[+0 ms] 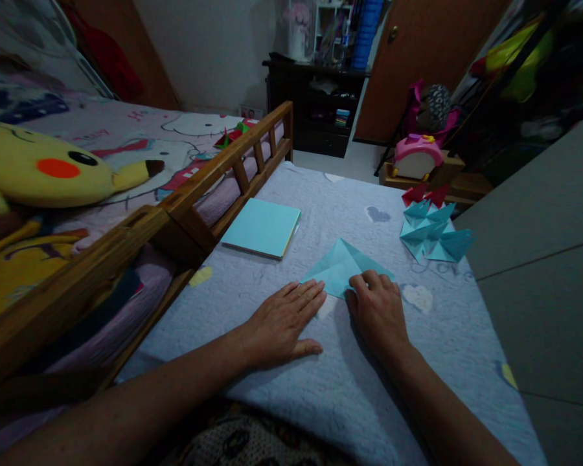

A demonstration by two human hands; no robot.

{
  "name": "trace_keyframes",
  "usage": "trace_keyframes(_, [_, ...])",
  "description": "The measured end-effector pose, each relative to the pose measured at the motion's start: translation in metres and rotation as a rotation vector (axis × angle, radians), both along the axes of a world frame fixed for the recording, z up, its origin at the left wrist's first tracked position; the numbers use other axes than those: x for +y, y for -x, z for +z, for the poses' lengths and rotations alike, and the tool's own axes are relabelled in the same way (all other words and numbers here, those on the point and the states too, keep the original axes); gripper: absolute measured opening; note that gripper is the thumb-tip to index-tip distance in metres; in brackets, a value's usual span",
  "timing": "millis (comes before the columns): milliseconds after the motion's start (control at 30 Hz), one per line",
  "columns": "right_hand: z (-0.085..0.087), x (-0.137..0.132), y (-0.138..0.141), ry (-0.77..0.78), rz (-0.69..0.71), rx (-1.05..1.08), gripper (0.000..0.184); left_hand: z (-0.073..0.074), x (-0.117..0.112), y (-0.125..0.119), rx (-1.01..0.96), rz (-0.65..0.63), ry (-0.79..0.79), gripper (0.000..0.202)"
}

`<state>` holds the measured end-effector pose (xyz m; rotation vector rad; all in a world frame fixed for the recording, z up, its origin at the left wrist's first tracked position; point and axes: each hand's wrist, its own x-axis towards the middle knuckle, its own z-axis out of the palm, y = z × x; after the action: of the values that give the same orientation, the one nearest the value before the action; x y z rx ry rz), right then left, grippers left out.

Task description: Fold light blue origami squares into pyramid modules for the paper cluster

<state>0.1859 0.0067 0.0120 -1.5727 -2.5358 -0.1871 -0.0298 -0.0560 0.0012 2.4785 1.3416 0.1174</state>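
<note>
A light blue sheet of paper (341,264), partly folded into a triangle shape, lies on the blue quilted mattress (320,375). My left hand (282,322) lies flat and open on the quilt, its fingertips touching the paper's near left corner. My right hand (377,310) has its fingers curled and presses down on the paper's near edge. A stack of square blue paper (262,227) sits to the far left of the hands.
Several folded blue and red paper pieces (432,230) lie at the far right of the mattress. A wooden bed rail (184,200) runs along the left, with a yellow plush toy (43,169) behind it. A grey wall (539,259) borders the right; a dark cabinet (320,103) stands behind.
</note>
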Motion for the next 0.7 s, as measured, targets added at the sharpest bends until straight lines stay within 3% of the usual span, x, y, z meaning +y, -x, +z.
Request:
trace_keyframes(167, [0.003, -0.002, 0.0, -0.084, 0.147, 0.018, 0.013, -0.001, 0.001, 0.0, 0.012, 0.001, 0.003, 0.085])
trace_keyframes(333, [0.002, 0.004, -0.004, 0.061, 0.316, -0.058, 0.014, -0.002, 0.002, -0.001, 0.022, -0.002, 0.001, 0.085])
trace_keyframes(567, [0.004, -0.004, -0.006, 0.08, 0.349, -0.106, 0.035, -0.003, 0.002, 0.003, -0.05, -0.022, -0.037, 0.084])
trace_keyframes(700, [0.008, -0.008, -0.006, 0.105, 0.317, -0.123, 0.037, -0.004, 0.008, 0.013, -0.204, 0.069, -0.115, 0.059])
